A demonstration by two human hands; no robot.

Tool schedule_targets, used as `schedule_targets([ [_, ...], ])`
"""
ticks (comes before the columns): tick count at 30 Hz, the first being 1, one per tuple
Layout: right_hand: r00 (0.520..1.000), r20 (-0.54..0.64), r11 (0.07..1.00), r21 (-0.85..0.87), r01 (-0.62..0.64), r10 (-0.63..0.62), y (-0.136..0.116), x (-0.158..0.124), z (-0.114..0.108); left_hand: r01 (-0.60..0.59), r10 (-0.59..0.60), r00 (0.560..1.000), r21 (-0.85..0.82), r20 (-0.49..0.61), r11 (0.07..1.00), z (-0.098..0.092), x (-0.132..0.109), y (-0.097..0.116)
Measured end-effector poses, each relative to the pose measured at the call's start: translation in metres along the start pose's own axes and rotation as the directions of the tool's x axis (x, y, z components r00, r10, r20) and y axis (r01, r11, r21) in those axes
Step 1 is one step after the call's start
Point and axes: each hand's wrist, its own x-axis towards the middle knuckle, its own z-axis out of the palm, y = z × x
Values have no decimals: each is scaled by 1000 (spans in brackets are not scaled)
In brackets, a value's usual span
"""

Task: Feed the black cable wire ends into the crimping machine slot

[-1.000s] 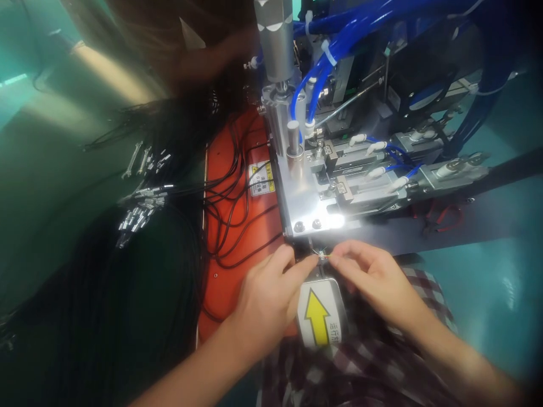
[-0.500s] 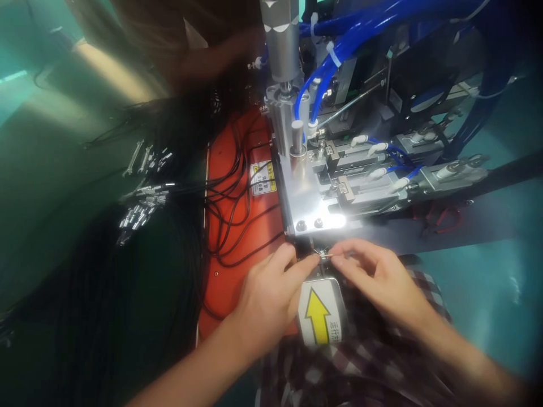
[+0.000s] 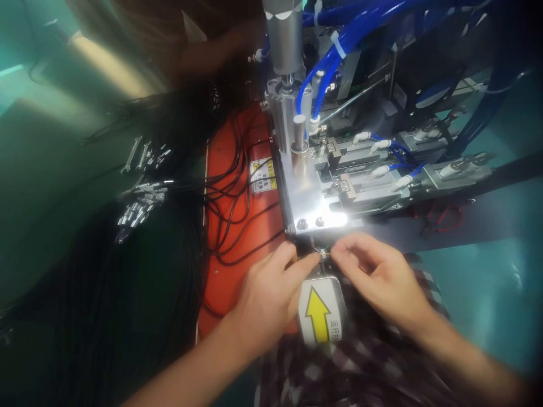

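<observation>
At the front edge of the metal machine (image 3: pixel 314 209), my two hands meet around a few fine wire ends (image 3: pixel 323 254). My right hand (image 3: pixel 377 271) pinches a thin wire between thumb and index finger. From the left, my left hand (image 3: pixel 271 288) reaches in with its index fingertip right beside the wire ends; its other fingers are curled, and what they hold is hidden. A white plate with a yellow arrow (image 3: pixel 318 311) sits just below the fingertips. Black cables (image 3: pixel 233 249) run across the orange surface (image 3: pixel 254 226) to the machine's left side.
Left of the orange surface lies a bundle of black cables with shiny metal ends (image 3: pixel 139 206), and a spanner (image 3: pixel 133 154) beyond it. Blue air hoses (image 3: pixel 360 34) arch over the machine. A co-worker's forearm (image 3: pixel 216 53) shows at the top. Red-handled pliers (image 3: pixel 449 217) lie at the right.
My right hand's fingers have closed slightly and shifted a little at the wire. My left hand stays almost in place. The view has tilted slightly.
</observation>
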Motion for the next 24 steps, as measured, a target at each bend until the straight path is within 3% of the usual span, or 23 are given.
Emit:
schedule_targets([
  [4,1000,6,999,32,14,-14,4,-1,4,0,0,1000,-3,3,1000,0,0,0],
  [13,963,49,947,172,-271,266,1,-3,-3,0,0,1000,-16,4,1000,0,0,0],
  [24,951,70,943,128,-309,302,-9,5,1,8,-8,1000,2,25,1000,-1,0,0],
])
